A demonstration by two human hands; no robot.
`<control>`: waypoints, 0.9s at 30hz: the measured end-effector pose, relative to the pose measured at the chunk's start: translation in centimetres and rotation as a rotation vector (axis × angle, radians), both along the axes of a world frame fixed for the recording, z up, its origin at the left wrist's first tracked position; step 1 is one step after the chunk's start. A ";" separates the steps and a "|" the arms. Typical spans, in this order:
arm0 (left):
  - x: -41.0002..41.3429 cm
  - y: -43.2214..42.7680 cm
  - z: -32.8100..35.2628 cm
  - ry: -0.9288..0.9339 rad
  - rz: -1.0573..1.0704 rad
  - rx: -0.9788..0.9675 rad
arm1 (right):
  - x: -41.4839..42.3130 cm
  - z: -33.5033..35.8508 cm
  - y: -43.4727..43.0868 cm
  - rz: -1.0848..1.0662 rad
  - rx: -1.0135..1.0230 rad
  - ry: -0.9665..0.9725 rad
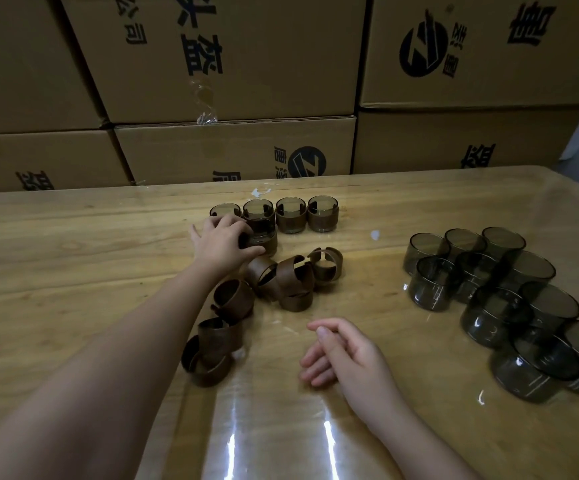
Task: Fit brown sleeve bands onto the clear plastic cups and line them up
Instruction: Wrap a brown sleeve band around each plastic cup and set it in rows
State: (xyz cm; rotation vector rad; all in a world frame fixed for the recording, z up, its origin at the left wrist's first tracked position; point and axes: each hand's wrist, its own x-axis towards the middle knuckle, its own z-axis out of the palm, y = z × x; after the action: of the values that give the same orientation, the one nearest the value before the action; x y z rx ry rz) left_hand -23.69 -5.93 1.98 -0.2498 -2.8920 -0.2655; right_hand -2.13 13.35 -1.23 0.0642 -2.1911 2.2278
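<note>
Several sleeved cups (290,215) stand in a row near the table's far edge. My left hand (219,243) reaches out and grips another sleeved cup (262,239) just in front of that row. Loose brown sleeve bands (293,278) lie heaped in the middle, with more bands (213,351) closer to me beside my left forearm. Bare smoky clear cups (509,306) are clustered on the right. My right hand (345,355) hovers low over the table with relaxed fingers, holding nothing.
The wooden table (73,265) has a glossy clear cover. Stacked cardboard boxes (232,64) form a wall right behind the far edge. A white scrap (375,234) lies between the row and the bare cups.
</note>
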 end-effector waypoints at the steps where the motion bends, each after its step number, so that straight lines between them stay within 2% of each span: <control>1: 0.0 -0.1 -0.1 0.001 -0.002 0.018 | 0.0 0.0 0.0 -0.003 0.001 0.002; 5: 0.2 -0.1 -0.3 0.005 -0.005 0.103 | 0.1 0.0 0.0 -0.006 0.013 0.004; 27: 0.5 -0.1 -0.8 0.029 -0.054 0.145 | 0.3 0.6 0.0 -0.030 0.000 -0.016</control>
State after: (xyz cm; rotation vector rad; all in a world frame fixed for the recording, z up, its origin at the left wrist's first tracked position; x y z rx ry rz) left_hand -23.15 -6.00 1.19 -0.3035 -2.8233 -0.4749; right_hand -1.82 13.34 -0.67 0.0130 -2.1847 2.2204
